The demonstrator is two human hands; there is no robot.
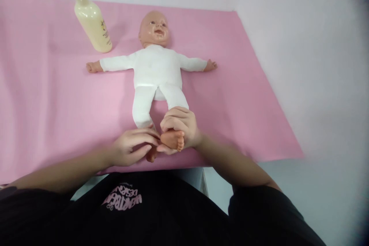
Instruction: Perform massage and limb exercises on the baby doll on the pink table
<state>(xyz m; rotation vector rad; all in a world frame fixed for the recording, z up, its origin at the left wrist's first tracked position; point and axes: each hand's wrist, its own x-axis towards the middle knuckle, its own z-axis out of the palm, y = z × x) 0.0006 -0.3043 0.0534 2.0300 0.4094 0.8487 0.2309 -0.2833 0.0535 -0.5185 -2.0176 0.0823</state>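
Observation:
A baby doll (157, 67) in a white suit lies on its back on a pink mat (52, 100), arms spread, head away from me. My right hand (181, 123) is wrapped around the doll's bare foot (173, 139) on the right, lifting it a little. My left hand (131, 147) rests beside it, fingertips touching that foot's sole, and it covers most of the doll's other foot (151, 155).
A cream pump bottle (91, 19) of lotion stands on the mat at the back left, next to the doll's head. A white wall runs along the back and the right side. The mat's front edge lies just before my body.

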